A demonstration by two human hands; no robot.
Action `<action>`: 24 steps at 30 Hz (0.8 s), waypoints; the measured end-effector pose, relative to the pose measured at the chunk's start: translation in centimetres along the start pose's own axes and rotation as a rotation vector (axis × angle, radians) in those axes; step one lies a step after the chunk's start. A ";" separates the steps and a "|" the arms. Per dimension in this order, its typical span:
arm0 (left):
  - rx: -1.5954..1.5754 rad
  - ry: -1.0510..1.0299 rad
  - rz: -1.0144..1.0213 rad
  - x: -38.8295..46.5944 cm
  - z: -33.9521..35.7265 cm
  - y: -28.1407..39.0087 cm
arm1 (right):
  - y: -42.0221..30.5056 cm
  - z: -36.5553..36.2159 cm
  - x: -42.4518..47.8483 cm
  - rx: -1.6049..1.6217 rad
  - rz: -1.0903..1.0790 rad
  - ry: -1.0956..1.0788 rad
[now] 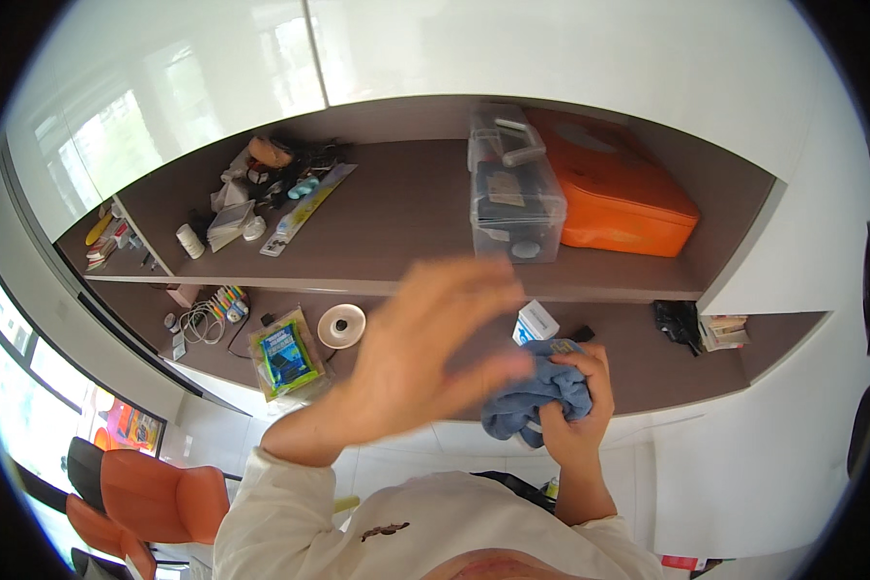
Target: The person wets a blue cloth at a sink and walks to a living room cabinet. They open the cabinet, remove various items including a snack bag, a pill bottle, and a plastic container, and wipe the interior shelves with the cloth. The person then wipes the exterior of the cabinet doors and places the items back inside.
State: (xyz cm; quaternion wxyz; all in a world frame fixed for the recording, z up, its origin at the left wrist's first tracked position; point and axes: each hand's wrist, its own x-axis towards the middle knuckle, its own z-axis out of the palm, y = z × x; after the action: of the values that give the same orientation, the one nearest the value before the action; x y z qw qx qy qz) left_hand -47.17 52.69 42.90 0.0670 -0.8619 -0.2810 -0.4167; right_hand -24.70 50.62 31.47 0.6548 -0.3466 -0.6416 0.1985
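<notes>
My right hand point(578, 406) grips a bunched blue cloth point(536, 395) in front of the lower shelf's edge. My left hand point(424, 355) is raised, slightly blurred, with its fingers and thumb apart and nothing between them. It hides part of both shelves behind it. A white and blue box point(536, 323) sits on the lower shelf just beyond the cloth. A small black object point(583, 333) lies beside that box.
On the upper shelf point(406, 210) stand a clear plastic bin point(518, 210) and an orange case point(623, 196). The lower shelf holds a packet point(286, 355), a round white dish-like object point(341, 326), cables point(203, 322) and a black bag point(676, 323). Orange chairs point(159, 496) stand at lower left.
</notes>
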 end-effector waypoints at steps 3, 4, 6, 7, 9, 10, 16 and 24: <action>-0.271 -0.220 -0.301 -2.4 -1.1 3.6 | -1.0 1.6 0.8 0.222 0.095 -0.141; -0.373 -0.225 -0.411 -3.2 -1.2 3.1 | -1.6 2.4 1.3 0.307 0.116 -0.186; -0.580 -0.223 -0.628 -6.1 -1.4 0.7 | -1.8 3.6 1.9 0.413 0.138 -0.274; -0.661 -0.238 -0.653 -7.1 -2.2 -0.7 | -2.0 4.2 2.5 0.429 0.207 -0.308; -0.809 -0.228 -0.871 -7.8 -4.1 -2.1 | -2.4 5.5 4.0 0.455 0.343 -0.372; -0.865 -0.161 -0.885 -8.3 -4.4 -2.7 | -1.6 6.3 4.2 0.558 0.394 -0.372; -1.208 0.105 -0.961 -11.4 -4.5 -4.4 | -2.5 8.8 4.7 0.630 0.554 -0.309; -1.400 0.208 -0.895 -14.2 -4.7 -7.0 | -1.2 9.2 4.2 0.715 0.646 -0.157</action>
State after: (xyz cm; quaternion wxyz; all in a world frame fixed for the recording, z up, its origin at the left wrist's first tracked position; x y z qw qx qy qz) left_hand -61.19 50.82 34.37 -0.6298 -0.4687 -0.2655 -0.5596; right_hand -33.47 54.58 34.73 0.5874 -0.2651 -0.4405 0.6251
